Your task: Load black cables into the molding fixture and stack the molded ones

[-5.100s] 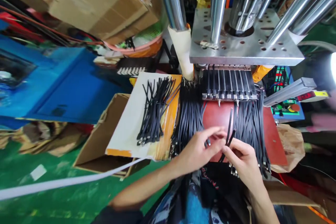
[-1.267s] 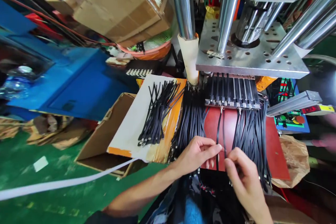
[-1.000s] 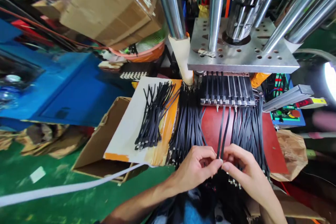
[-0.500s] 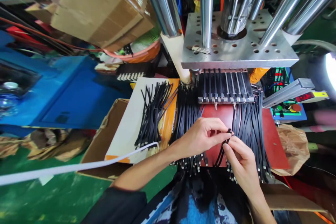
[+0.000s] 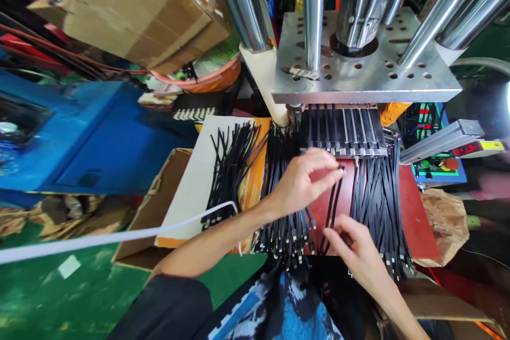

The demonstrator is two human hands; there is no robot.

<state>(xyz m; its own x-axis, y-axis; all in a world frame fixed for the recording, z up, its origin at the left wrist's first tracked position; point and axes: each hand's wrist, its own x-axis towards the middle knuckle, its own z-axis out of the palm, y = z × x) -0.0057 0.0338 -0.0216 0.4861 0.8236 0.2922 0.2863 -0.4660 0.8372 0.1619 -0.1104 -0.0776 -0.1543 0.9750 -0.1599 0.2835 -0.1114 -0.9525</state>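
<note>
A thin black flat cable [image 5: 337, 197] hangs in a doubled run in front of me. My left hand [image 5: 305, 180] pinches its upper end just below the black metal fixture [image 5: 343, 135], where several cables lie side by side in slots. Lower down, the fingertips of my right hand [image 5: 354, 241] close around the cable's lower part, though the exact contact is partly hidden. A pile of black cables with metal plug ends [image 5: 285, 231] lies under and beside my left wrist. Another such pile [image 5: 376, 196] spreads to the right of the held cable.
Above the fixture stands a press with a drilled steel plate [image 5: 366, 82] and chrome posts. A third cable bundle [image 5: 229, 170] rests on a white board [image 5: 187, 191] at left. A control box with buttons [image 5: 438, 164] sits at right. A white strap [image 5: 119, 238] crosses the left side.
My left hand has moved up and away from the right hand with the cable end, toward the fixture. My right hand has dropped slightly, and the cable between them now shows stretched out.
</note>
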